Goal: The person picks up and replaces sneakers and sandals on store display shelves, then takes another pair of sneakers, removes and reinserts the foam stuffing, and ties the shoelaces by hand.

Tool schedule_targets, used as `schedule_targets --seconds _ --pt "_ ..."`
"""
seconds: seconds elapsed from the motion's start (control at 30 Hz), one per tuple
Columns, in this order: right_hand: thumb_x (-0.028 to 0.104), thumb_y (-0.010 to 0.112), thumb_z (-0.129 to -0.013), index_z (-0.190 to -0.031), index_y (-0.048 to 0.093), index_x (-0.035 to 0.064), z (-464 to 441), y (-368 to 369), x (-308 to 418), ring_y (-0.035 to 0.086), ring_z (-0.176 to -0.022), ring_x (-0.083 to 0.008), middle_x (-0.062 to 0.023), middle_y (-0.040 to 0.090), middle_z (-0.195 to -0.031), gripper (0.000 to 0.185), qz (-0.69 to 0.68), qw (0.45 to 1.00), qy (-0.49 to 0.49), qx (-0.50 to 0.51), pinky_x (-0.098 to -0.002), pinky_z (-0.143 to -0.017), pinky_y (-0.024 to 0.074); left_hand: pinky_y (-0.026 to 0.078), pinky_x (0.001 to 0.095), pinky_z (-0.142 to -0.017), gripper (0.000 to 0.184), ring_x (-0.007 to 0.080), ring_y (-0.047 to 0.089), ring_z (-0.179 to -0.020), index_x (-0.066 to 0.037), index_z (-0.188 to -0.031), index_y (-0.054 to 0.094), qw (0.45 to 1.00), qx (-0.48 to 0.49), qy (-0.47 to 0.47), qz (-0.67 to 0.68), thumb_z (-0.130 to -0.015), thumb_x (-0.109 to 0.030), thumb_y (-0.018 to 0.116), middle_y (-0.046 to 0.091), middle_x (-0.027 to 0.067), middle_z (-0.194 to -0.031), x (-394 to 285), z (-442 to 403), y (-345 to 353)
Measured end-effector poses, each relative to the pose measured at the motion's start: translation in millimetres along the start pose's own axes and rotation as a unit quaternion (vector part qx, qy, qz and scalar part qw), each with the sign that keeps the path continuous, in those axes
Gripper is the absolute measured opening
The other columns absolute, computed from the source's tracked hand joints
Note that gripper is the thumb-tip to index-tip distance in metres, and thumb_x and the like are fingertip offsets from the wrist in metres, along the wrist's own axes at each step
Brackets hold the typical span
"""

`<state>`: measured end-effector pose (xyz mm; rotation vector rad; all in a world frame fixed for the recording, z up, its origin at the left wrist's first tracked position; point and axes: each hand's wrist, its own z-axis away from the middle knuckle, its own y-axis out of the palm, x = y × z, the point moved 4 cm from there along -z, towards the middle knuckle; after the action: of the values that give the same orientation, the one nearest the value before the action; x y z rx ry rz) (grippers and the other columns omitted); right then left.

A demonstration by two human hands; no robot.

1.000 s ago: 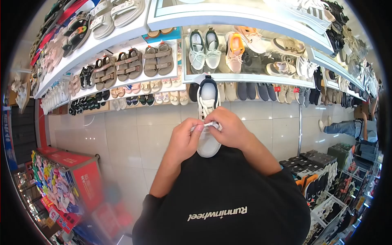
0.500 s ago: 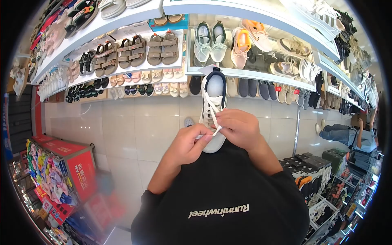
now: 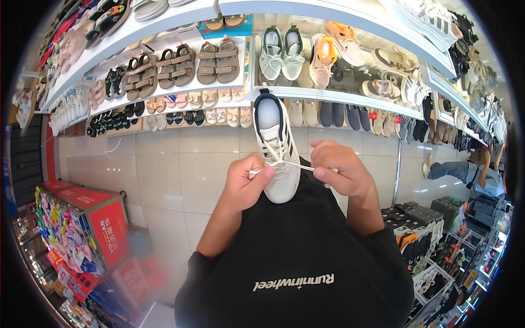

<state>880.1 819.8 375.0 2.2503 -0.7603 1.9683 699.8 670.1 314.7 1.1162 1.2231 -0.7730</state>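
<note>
A white sneaker (image 3: pixel 280 188) with a dark collar and dark side stripes lies toe toward me, in front of my black shirt. Its white lace (image 3: pixel 299 165) crosses over the tongue and is drawn out to both sides. On the shoe's left side, my left hand (image 3: pixel 249 180) is closed on one end of the lace, thumb against the curled fingers. My right hand (image 3: pixel 339 168) pinches the other end, a little away from the shoe's right side. The lace runs taut from the shoe to my right hand.
Display shelves (image 3: pixel 339 97) with sneakers and brown sandals (image 3: pixel 218 61) stand ahead. A red stand (image 3: pixel 109 227) with colourful goods is at the left. Black boxes (image 3: pixel 413 212) are stacked at the right, and another person (image 3: pixel 465 171) stands farther back.
My hands were close together at the lace over the shoe; they have moved apart, my right hand to the right. The lace is now pulled tight, and the shoe has tilted and shifted slightly left.
</note>
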Motion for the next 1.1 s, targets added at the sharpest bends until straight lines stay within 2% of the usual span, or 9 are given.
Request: schedule_targets --seconds 0.13,0.33,0.43,0.63,0.77,0.83,0.87,1.03,1.1 --pt "0.008 0.062 -0.094 -0.074 0.058 0.0045 4 -5 -11 0.056 -0.068 -0.0210 -0.0045 0.058 -0.072 0.021 -0.038 0.998 0.035 -0.042 -0.0504 -0.107 0.0432 0.027 0.0237 -0.050 0.043 0.0017 0.033 -0.059 -0.012 -0.069 0.039 0.994 -0.102 0.012 -0.043 -0.096 -0.004 0.071 0.044 -0.0071 -0.064 -2 -5 -10" --pt "0.009 0.056 -0.098 -0.072 0.057 0.0043 31 -50 -57 0.055 -0.069 -0.0134 -0.0003 0.059 -0.072 0.027 -0.038 0.987 0.092 -0.126 -0.0510 -0.113 0.0388 0.026 0.0223 -0.049 0.043 0.0013 0.033 -0.057 -0.014 -0.071 0.036 0.958 -0.244 -0.083 0.125 -0.098 -0.002 0.067 0.046 -0.0064 -0.068 16 -3 -71" --pt "0.009 0.057 -0.098 -0.071 0.057 0.0051 36 -42 -59 0.055 -0.071 -0.0142 -0.0016 0.060 -0.072 0.028 -0.082 0.983 0.111 -0.124 -0.0506 -0.112 0.0398 0.026 0.0224 -0.049 0.042 0.0015 0.032 -0.058 -0.014 -0.072 0.036 0.979 -0.197 -0.006 0.056 -0.098 0.000 0.066 0.043 -0.0062 -0.069 12 -2 -66" --pt "0.009 0.057 -0.096 -0.070 0.059 0.0065 16 -27 -55 0.059 -0.076 -0.0160 -0.0038 0.062 -0.074 0.026 -0.184 0.972 0.036 -0.142 -0.0501 -0.106 0.0447 0.030 0.0246 -0.049 0.035 0.0047 0.034 -0.056 -0.012 -0.074 0.041 0.977 -0.112 0.013 0.179 -0.099 -0.004 0.065 0.049 -0.0039 -0.069 13 -9 -46" --pt "0.009 0.059 -0.094 -0.069 0.060 0.0049 -5 -19 -26 0.062 -0.077 -0.0182 -0.0059 0.065 -0.077 0.025 -0.182 0.978 -0.025 -0.097 -0.0489 -0.099 0.0505 0.043 0.0292 -0.052 0.012 0.0135 0.052 -0.053 -0.005 -0.091 0.065 0.979 -0.091 -0.011 -0.183 -0.093 -0.013 0.074 0.070 0.0068 -0.078 -1 -16 -16" --pt "0.010 0.061 -0.093 -0.069 0.061 0.0043 -14 -16 -18 0.063 -0.077 -0.0193 -0.0073 0.066 -0.078 0.025 -0.200 0.975 -0.053 -0.079 -0.0483 -0.096 0.0525 0.048 0.0299 -0.056 0.022 0.0152 0.057 -0.055 -0.003 -0.106 0.073 0.928 -0.060 0.064 -0.361 -0.088 -0.013 0.079 0.076 0.0119 -0.084 -21 -28 7" --pt "0.010 0.061 -0.093 -0.069 0.061 0.0042 -16 -14 -17 0.064 -0.077 -0.0199 -0.0079 0.066 -0.078 0.025 -0.210 0.973 -0.057 -0.074 -0.0482 -0.096 0.0524 0.054 0.0317 -0.061 0.024 0.0208 0.070 -0.067 -0.007 -0.107 0.078 0.909 -0.073 0.081 -0.403 -0.084 -0.013 0.082 0.076 0.0151 -0.090 -12 -30 9" --pt "0.011 0.060 -0.094 -0.066 0.060 0.0041 -26 -5 -16 0.065 -0.076 -0.0210 -0.0111 0.065 -0.078 0.029 -0.303 0.947 -0.090 -0.057 -0.0476 -0.095 0.0528 0.056 0.0348 -0.062 0.014 0.0279 0.073 -0.071 -0.005 -0.098 0.077 0.893 -0.037 0.141 -0.425 -0.085 -0.010 0.079 0.076 0.0139 -0.086 -6 -45 23" --pt "0.013 0.056 -0.098 -0.080 0.066 0.0016 -24 -4 -22 0.067 -0.088 -0.0249 -0.0163 0.068 -0.092 0.023 -0.328 0.936 -0.121 -0.037 -0.0484 -0.100 0.0501 0.056 0.0350 -0.061 0.012 0.0280 0.072 -0.069 -0.004 -0.098 0.075 0.897 -0.023 0.151 -0.414 -0.086 -0.007 0.078 0.075 0.0136 -0.084 -4 -49 29"
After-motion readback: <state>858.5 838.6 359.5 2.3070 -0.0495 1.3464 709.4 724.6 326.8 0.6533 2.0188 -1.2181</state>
